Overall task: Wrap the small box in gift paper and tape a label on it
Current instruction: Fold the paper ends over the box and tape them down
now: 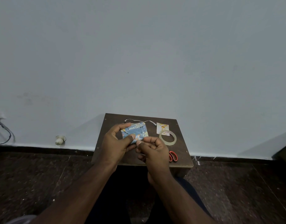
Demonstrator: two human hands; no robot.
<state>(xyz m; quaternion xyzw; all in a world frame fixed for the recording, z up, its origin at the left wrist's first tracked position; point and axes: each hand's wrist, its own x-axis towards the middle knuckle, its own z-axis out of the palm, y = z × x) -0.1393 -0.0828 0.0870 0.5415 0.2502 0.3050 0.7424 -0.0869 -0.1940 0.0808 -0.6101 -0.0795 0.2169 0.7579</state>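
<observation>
Between both hands, gripped: wrapped box.

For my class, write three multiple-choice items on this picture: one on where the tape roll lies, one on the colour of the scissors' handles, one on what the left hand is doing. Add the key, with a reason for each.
1. Where does the tape roll lie?
A. on the floor
B. on the table, right of the box
C. on top of the box

2. What colour are the scissors' handles?
A. red
B. green
C. yellow

3. What is the left hand doing?
A. lying flat on the table
B. lifting the scissors
C. gripping the wrapped box

Key: 1 B, the roll rests on the tabletop, beside the label and right of the box. 2 A, the handles show red by the right hand. 3 C, its thumb and fingers are curled round the box, which is covered in patterned blue paper.
</observation>
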